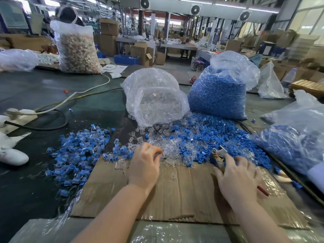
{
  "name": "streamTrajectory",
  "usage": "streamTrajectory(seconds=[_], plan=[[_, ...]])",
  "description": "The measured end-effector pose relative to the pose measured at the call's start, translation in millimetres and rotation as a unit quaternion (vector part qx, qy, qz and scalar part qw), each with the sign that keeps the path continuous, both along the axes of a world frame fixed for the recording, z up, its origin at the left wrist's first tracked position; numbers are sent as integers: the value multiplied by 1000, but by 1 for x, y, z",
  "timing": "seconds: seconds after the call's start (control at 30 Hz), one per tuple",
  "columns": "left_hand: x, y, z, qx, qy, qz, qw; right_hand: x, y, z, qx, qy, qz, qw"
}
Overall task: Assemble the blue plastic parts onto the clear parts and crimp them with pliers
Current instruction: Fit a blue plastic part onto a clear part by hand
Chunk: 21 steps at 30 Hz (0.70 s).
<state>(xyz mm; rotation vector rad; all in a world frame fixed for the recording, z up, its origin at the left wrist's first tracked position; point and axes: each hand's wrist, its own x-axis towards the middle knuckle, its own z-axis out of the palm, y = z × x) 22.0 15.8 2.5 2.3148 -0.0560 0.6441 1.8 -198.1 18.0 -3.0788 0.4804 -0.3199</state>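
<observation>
On the brown cardboard sheet [175,190], the left hand [144,165] pinches at tiny, light, slippery clear plastic parts [172,151], best held by their sides, while the right hand [236,176] grips the metal pliers [218,156].

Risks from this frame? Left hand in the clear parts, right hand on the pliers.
1. The right hand holds the pliers while reaching into the loose blue parts; the tool may scatter them or slip.
2. The finished pile lies close beside the clear parts where the left hand picks; done and undone pieces could mix.
3. Parts lie at the edge of the cardboard and may roll under it.
</observation>
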Motion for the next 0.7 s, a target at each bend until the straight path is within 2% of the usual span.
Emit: streamTrajectory(seconds=[0.1,0.17,0.37,0.7], plan=[[-3,-18,-8,-8,16,-49,999,6,15,0,14,-53,99,994],[-6,-22,-14,-3,21,-56,998,12,23,-1,18,-56,115,992],[-7,-18,-18,-1,18,-60,998,29,37,-10,-2,-10,110,994],[-6,-17,-21,11,25,-62,998,37,37,-15,13,-48,70,996]])
